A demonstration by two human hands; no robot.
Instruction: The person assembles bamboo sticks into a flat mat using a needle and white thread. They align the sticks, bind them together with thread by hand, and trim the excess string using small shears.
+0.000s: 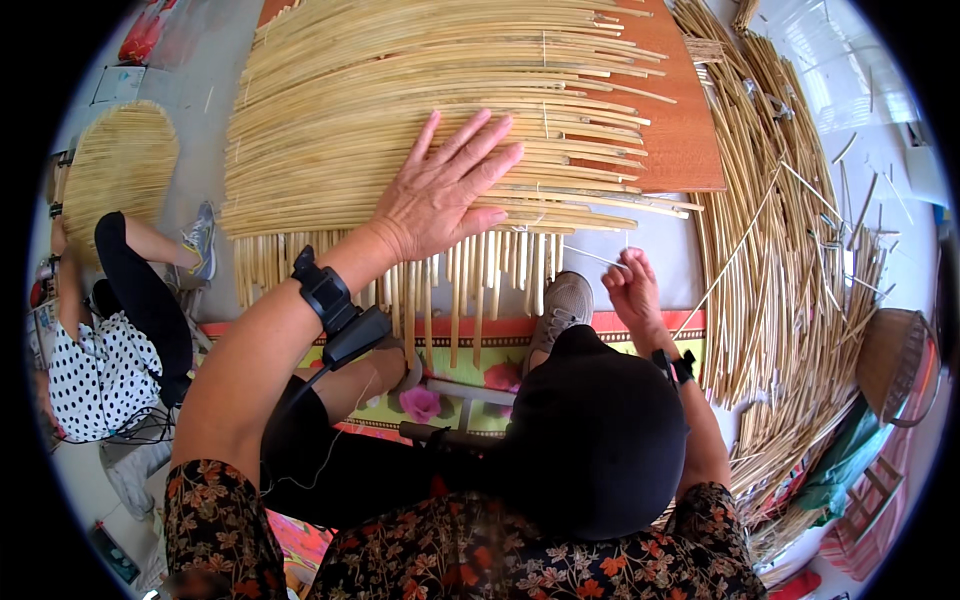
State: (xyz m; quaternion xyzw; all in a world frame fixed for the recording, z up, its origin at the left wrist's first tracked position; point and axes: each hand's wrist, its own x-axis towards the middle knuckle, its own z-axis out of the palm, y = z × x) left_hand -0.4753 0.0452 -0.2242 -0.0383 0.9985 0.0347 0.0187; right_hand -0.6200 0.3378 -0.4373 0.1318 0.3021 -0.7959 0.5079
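Note:
A mat of pale reed strips (330,110) lies in rows on an orange wooden board (670,150), with loose thread across the strips and short stick ends hanging over the front edge. My left hand (440,185) rests flat on the mat near its front, fingers spread. Right of the hanging ends, below the mat's front corner, my right hand (630,280) has its fingers pinched on a thin white string (590,255) that runs toward the mat.
Loose reeds (760,250) pile along the right, beside a woven basket (890,365). At left, a co-worker in a dotted top (95,375) sits by an oval mat (125,170). Flowered cloth (440,400) lies under my feet.

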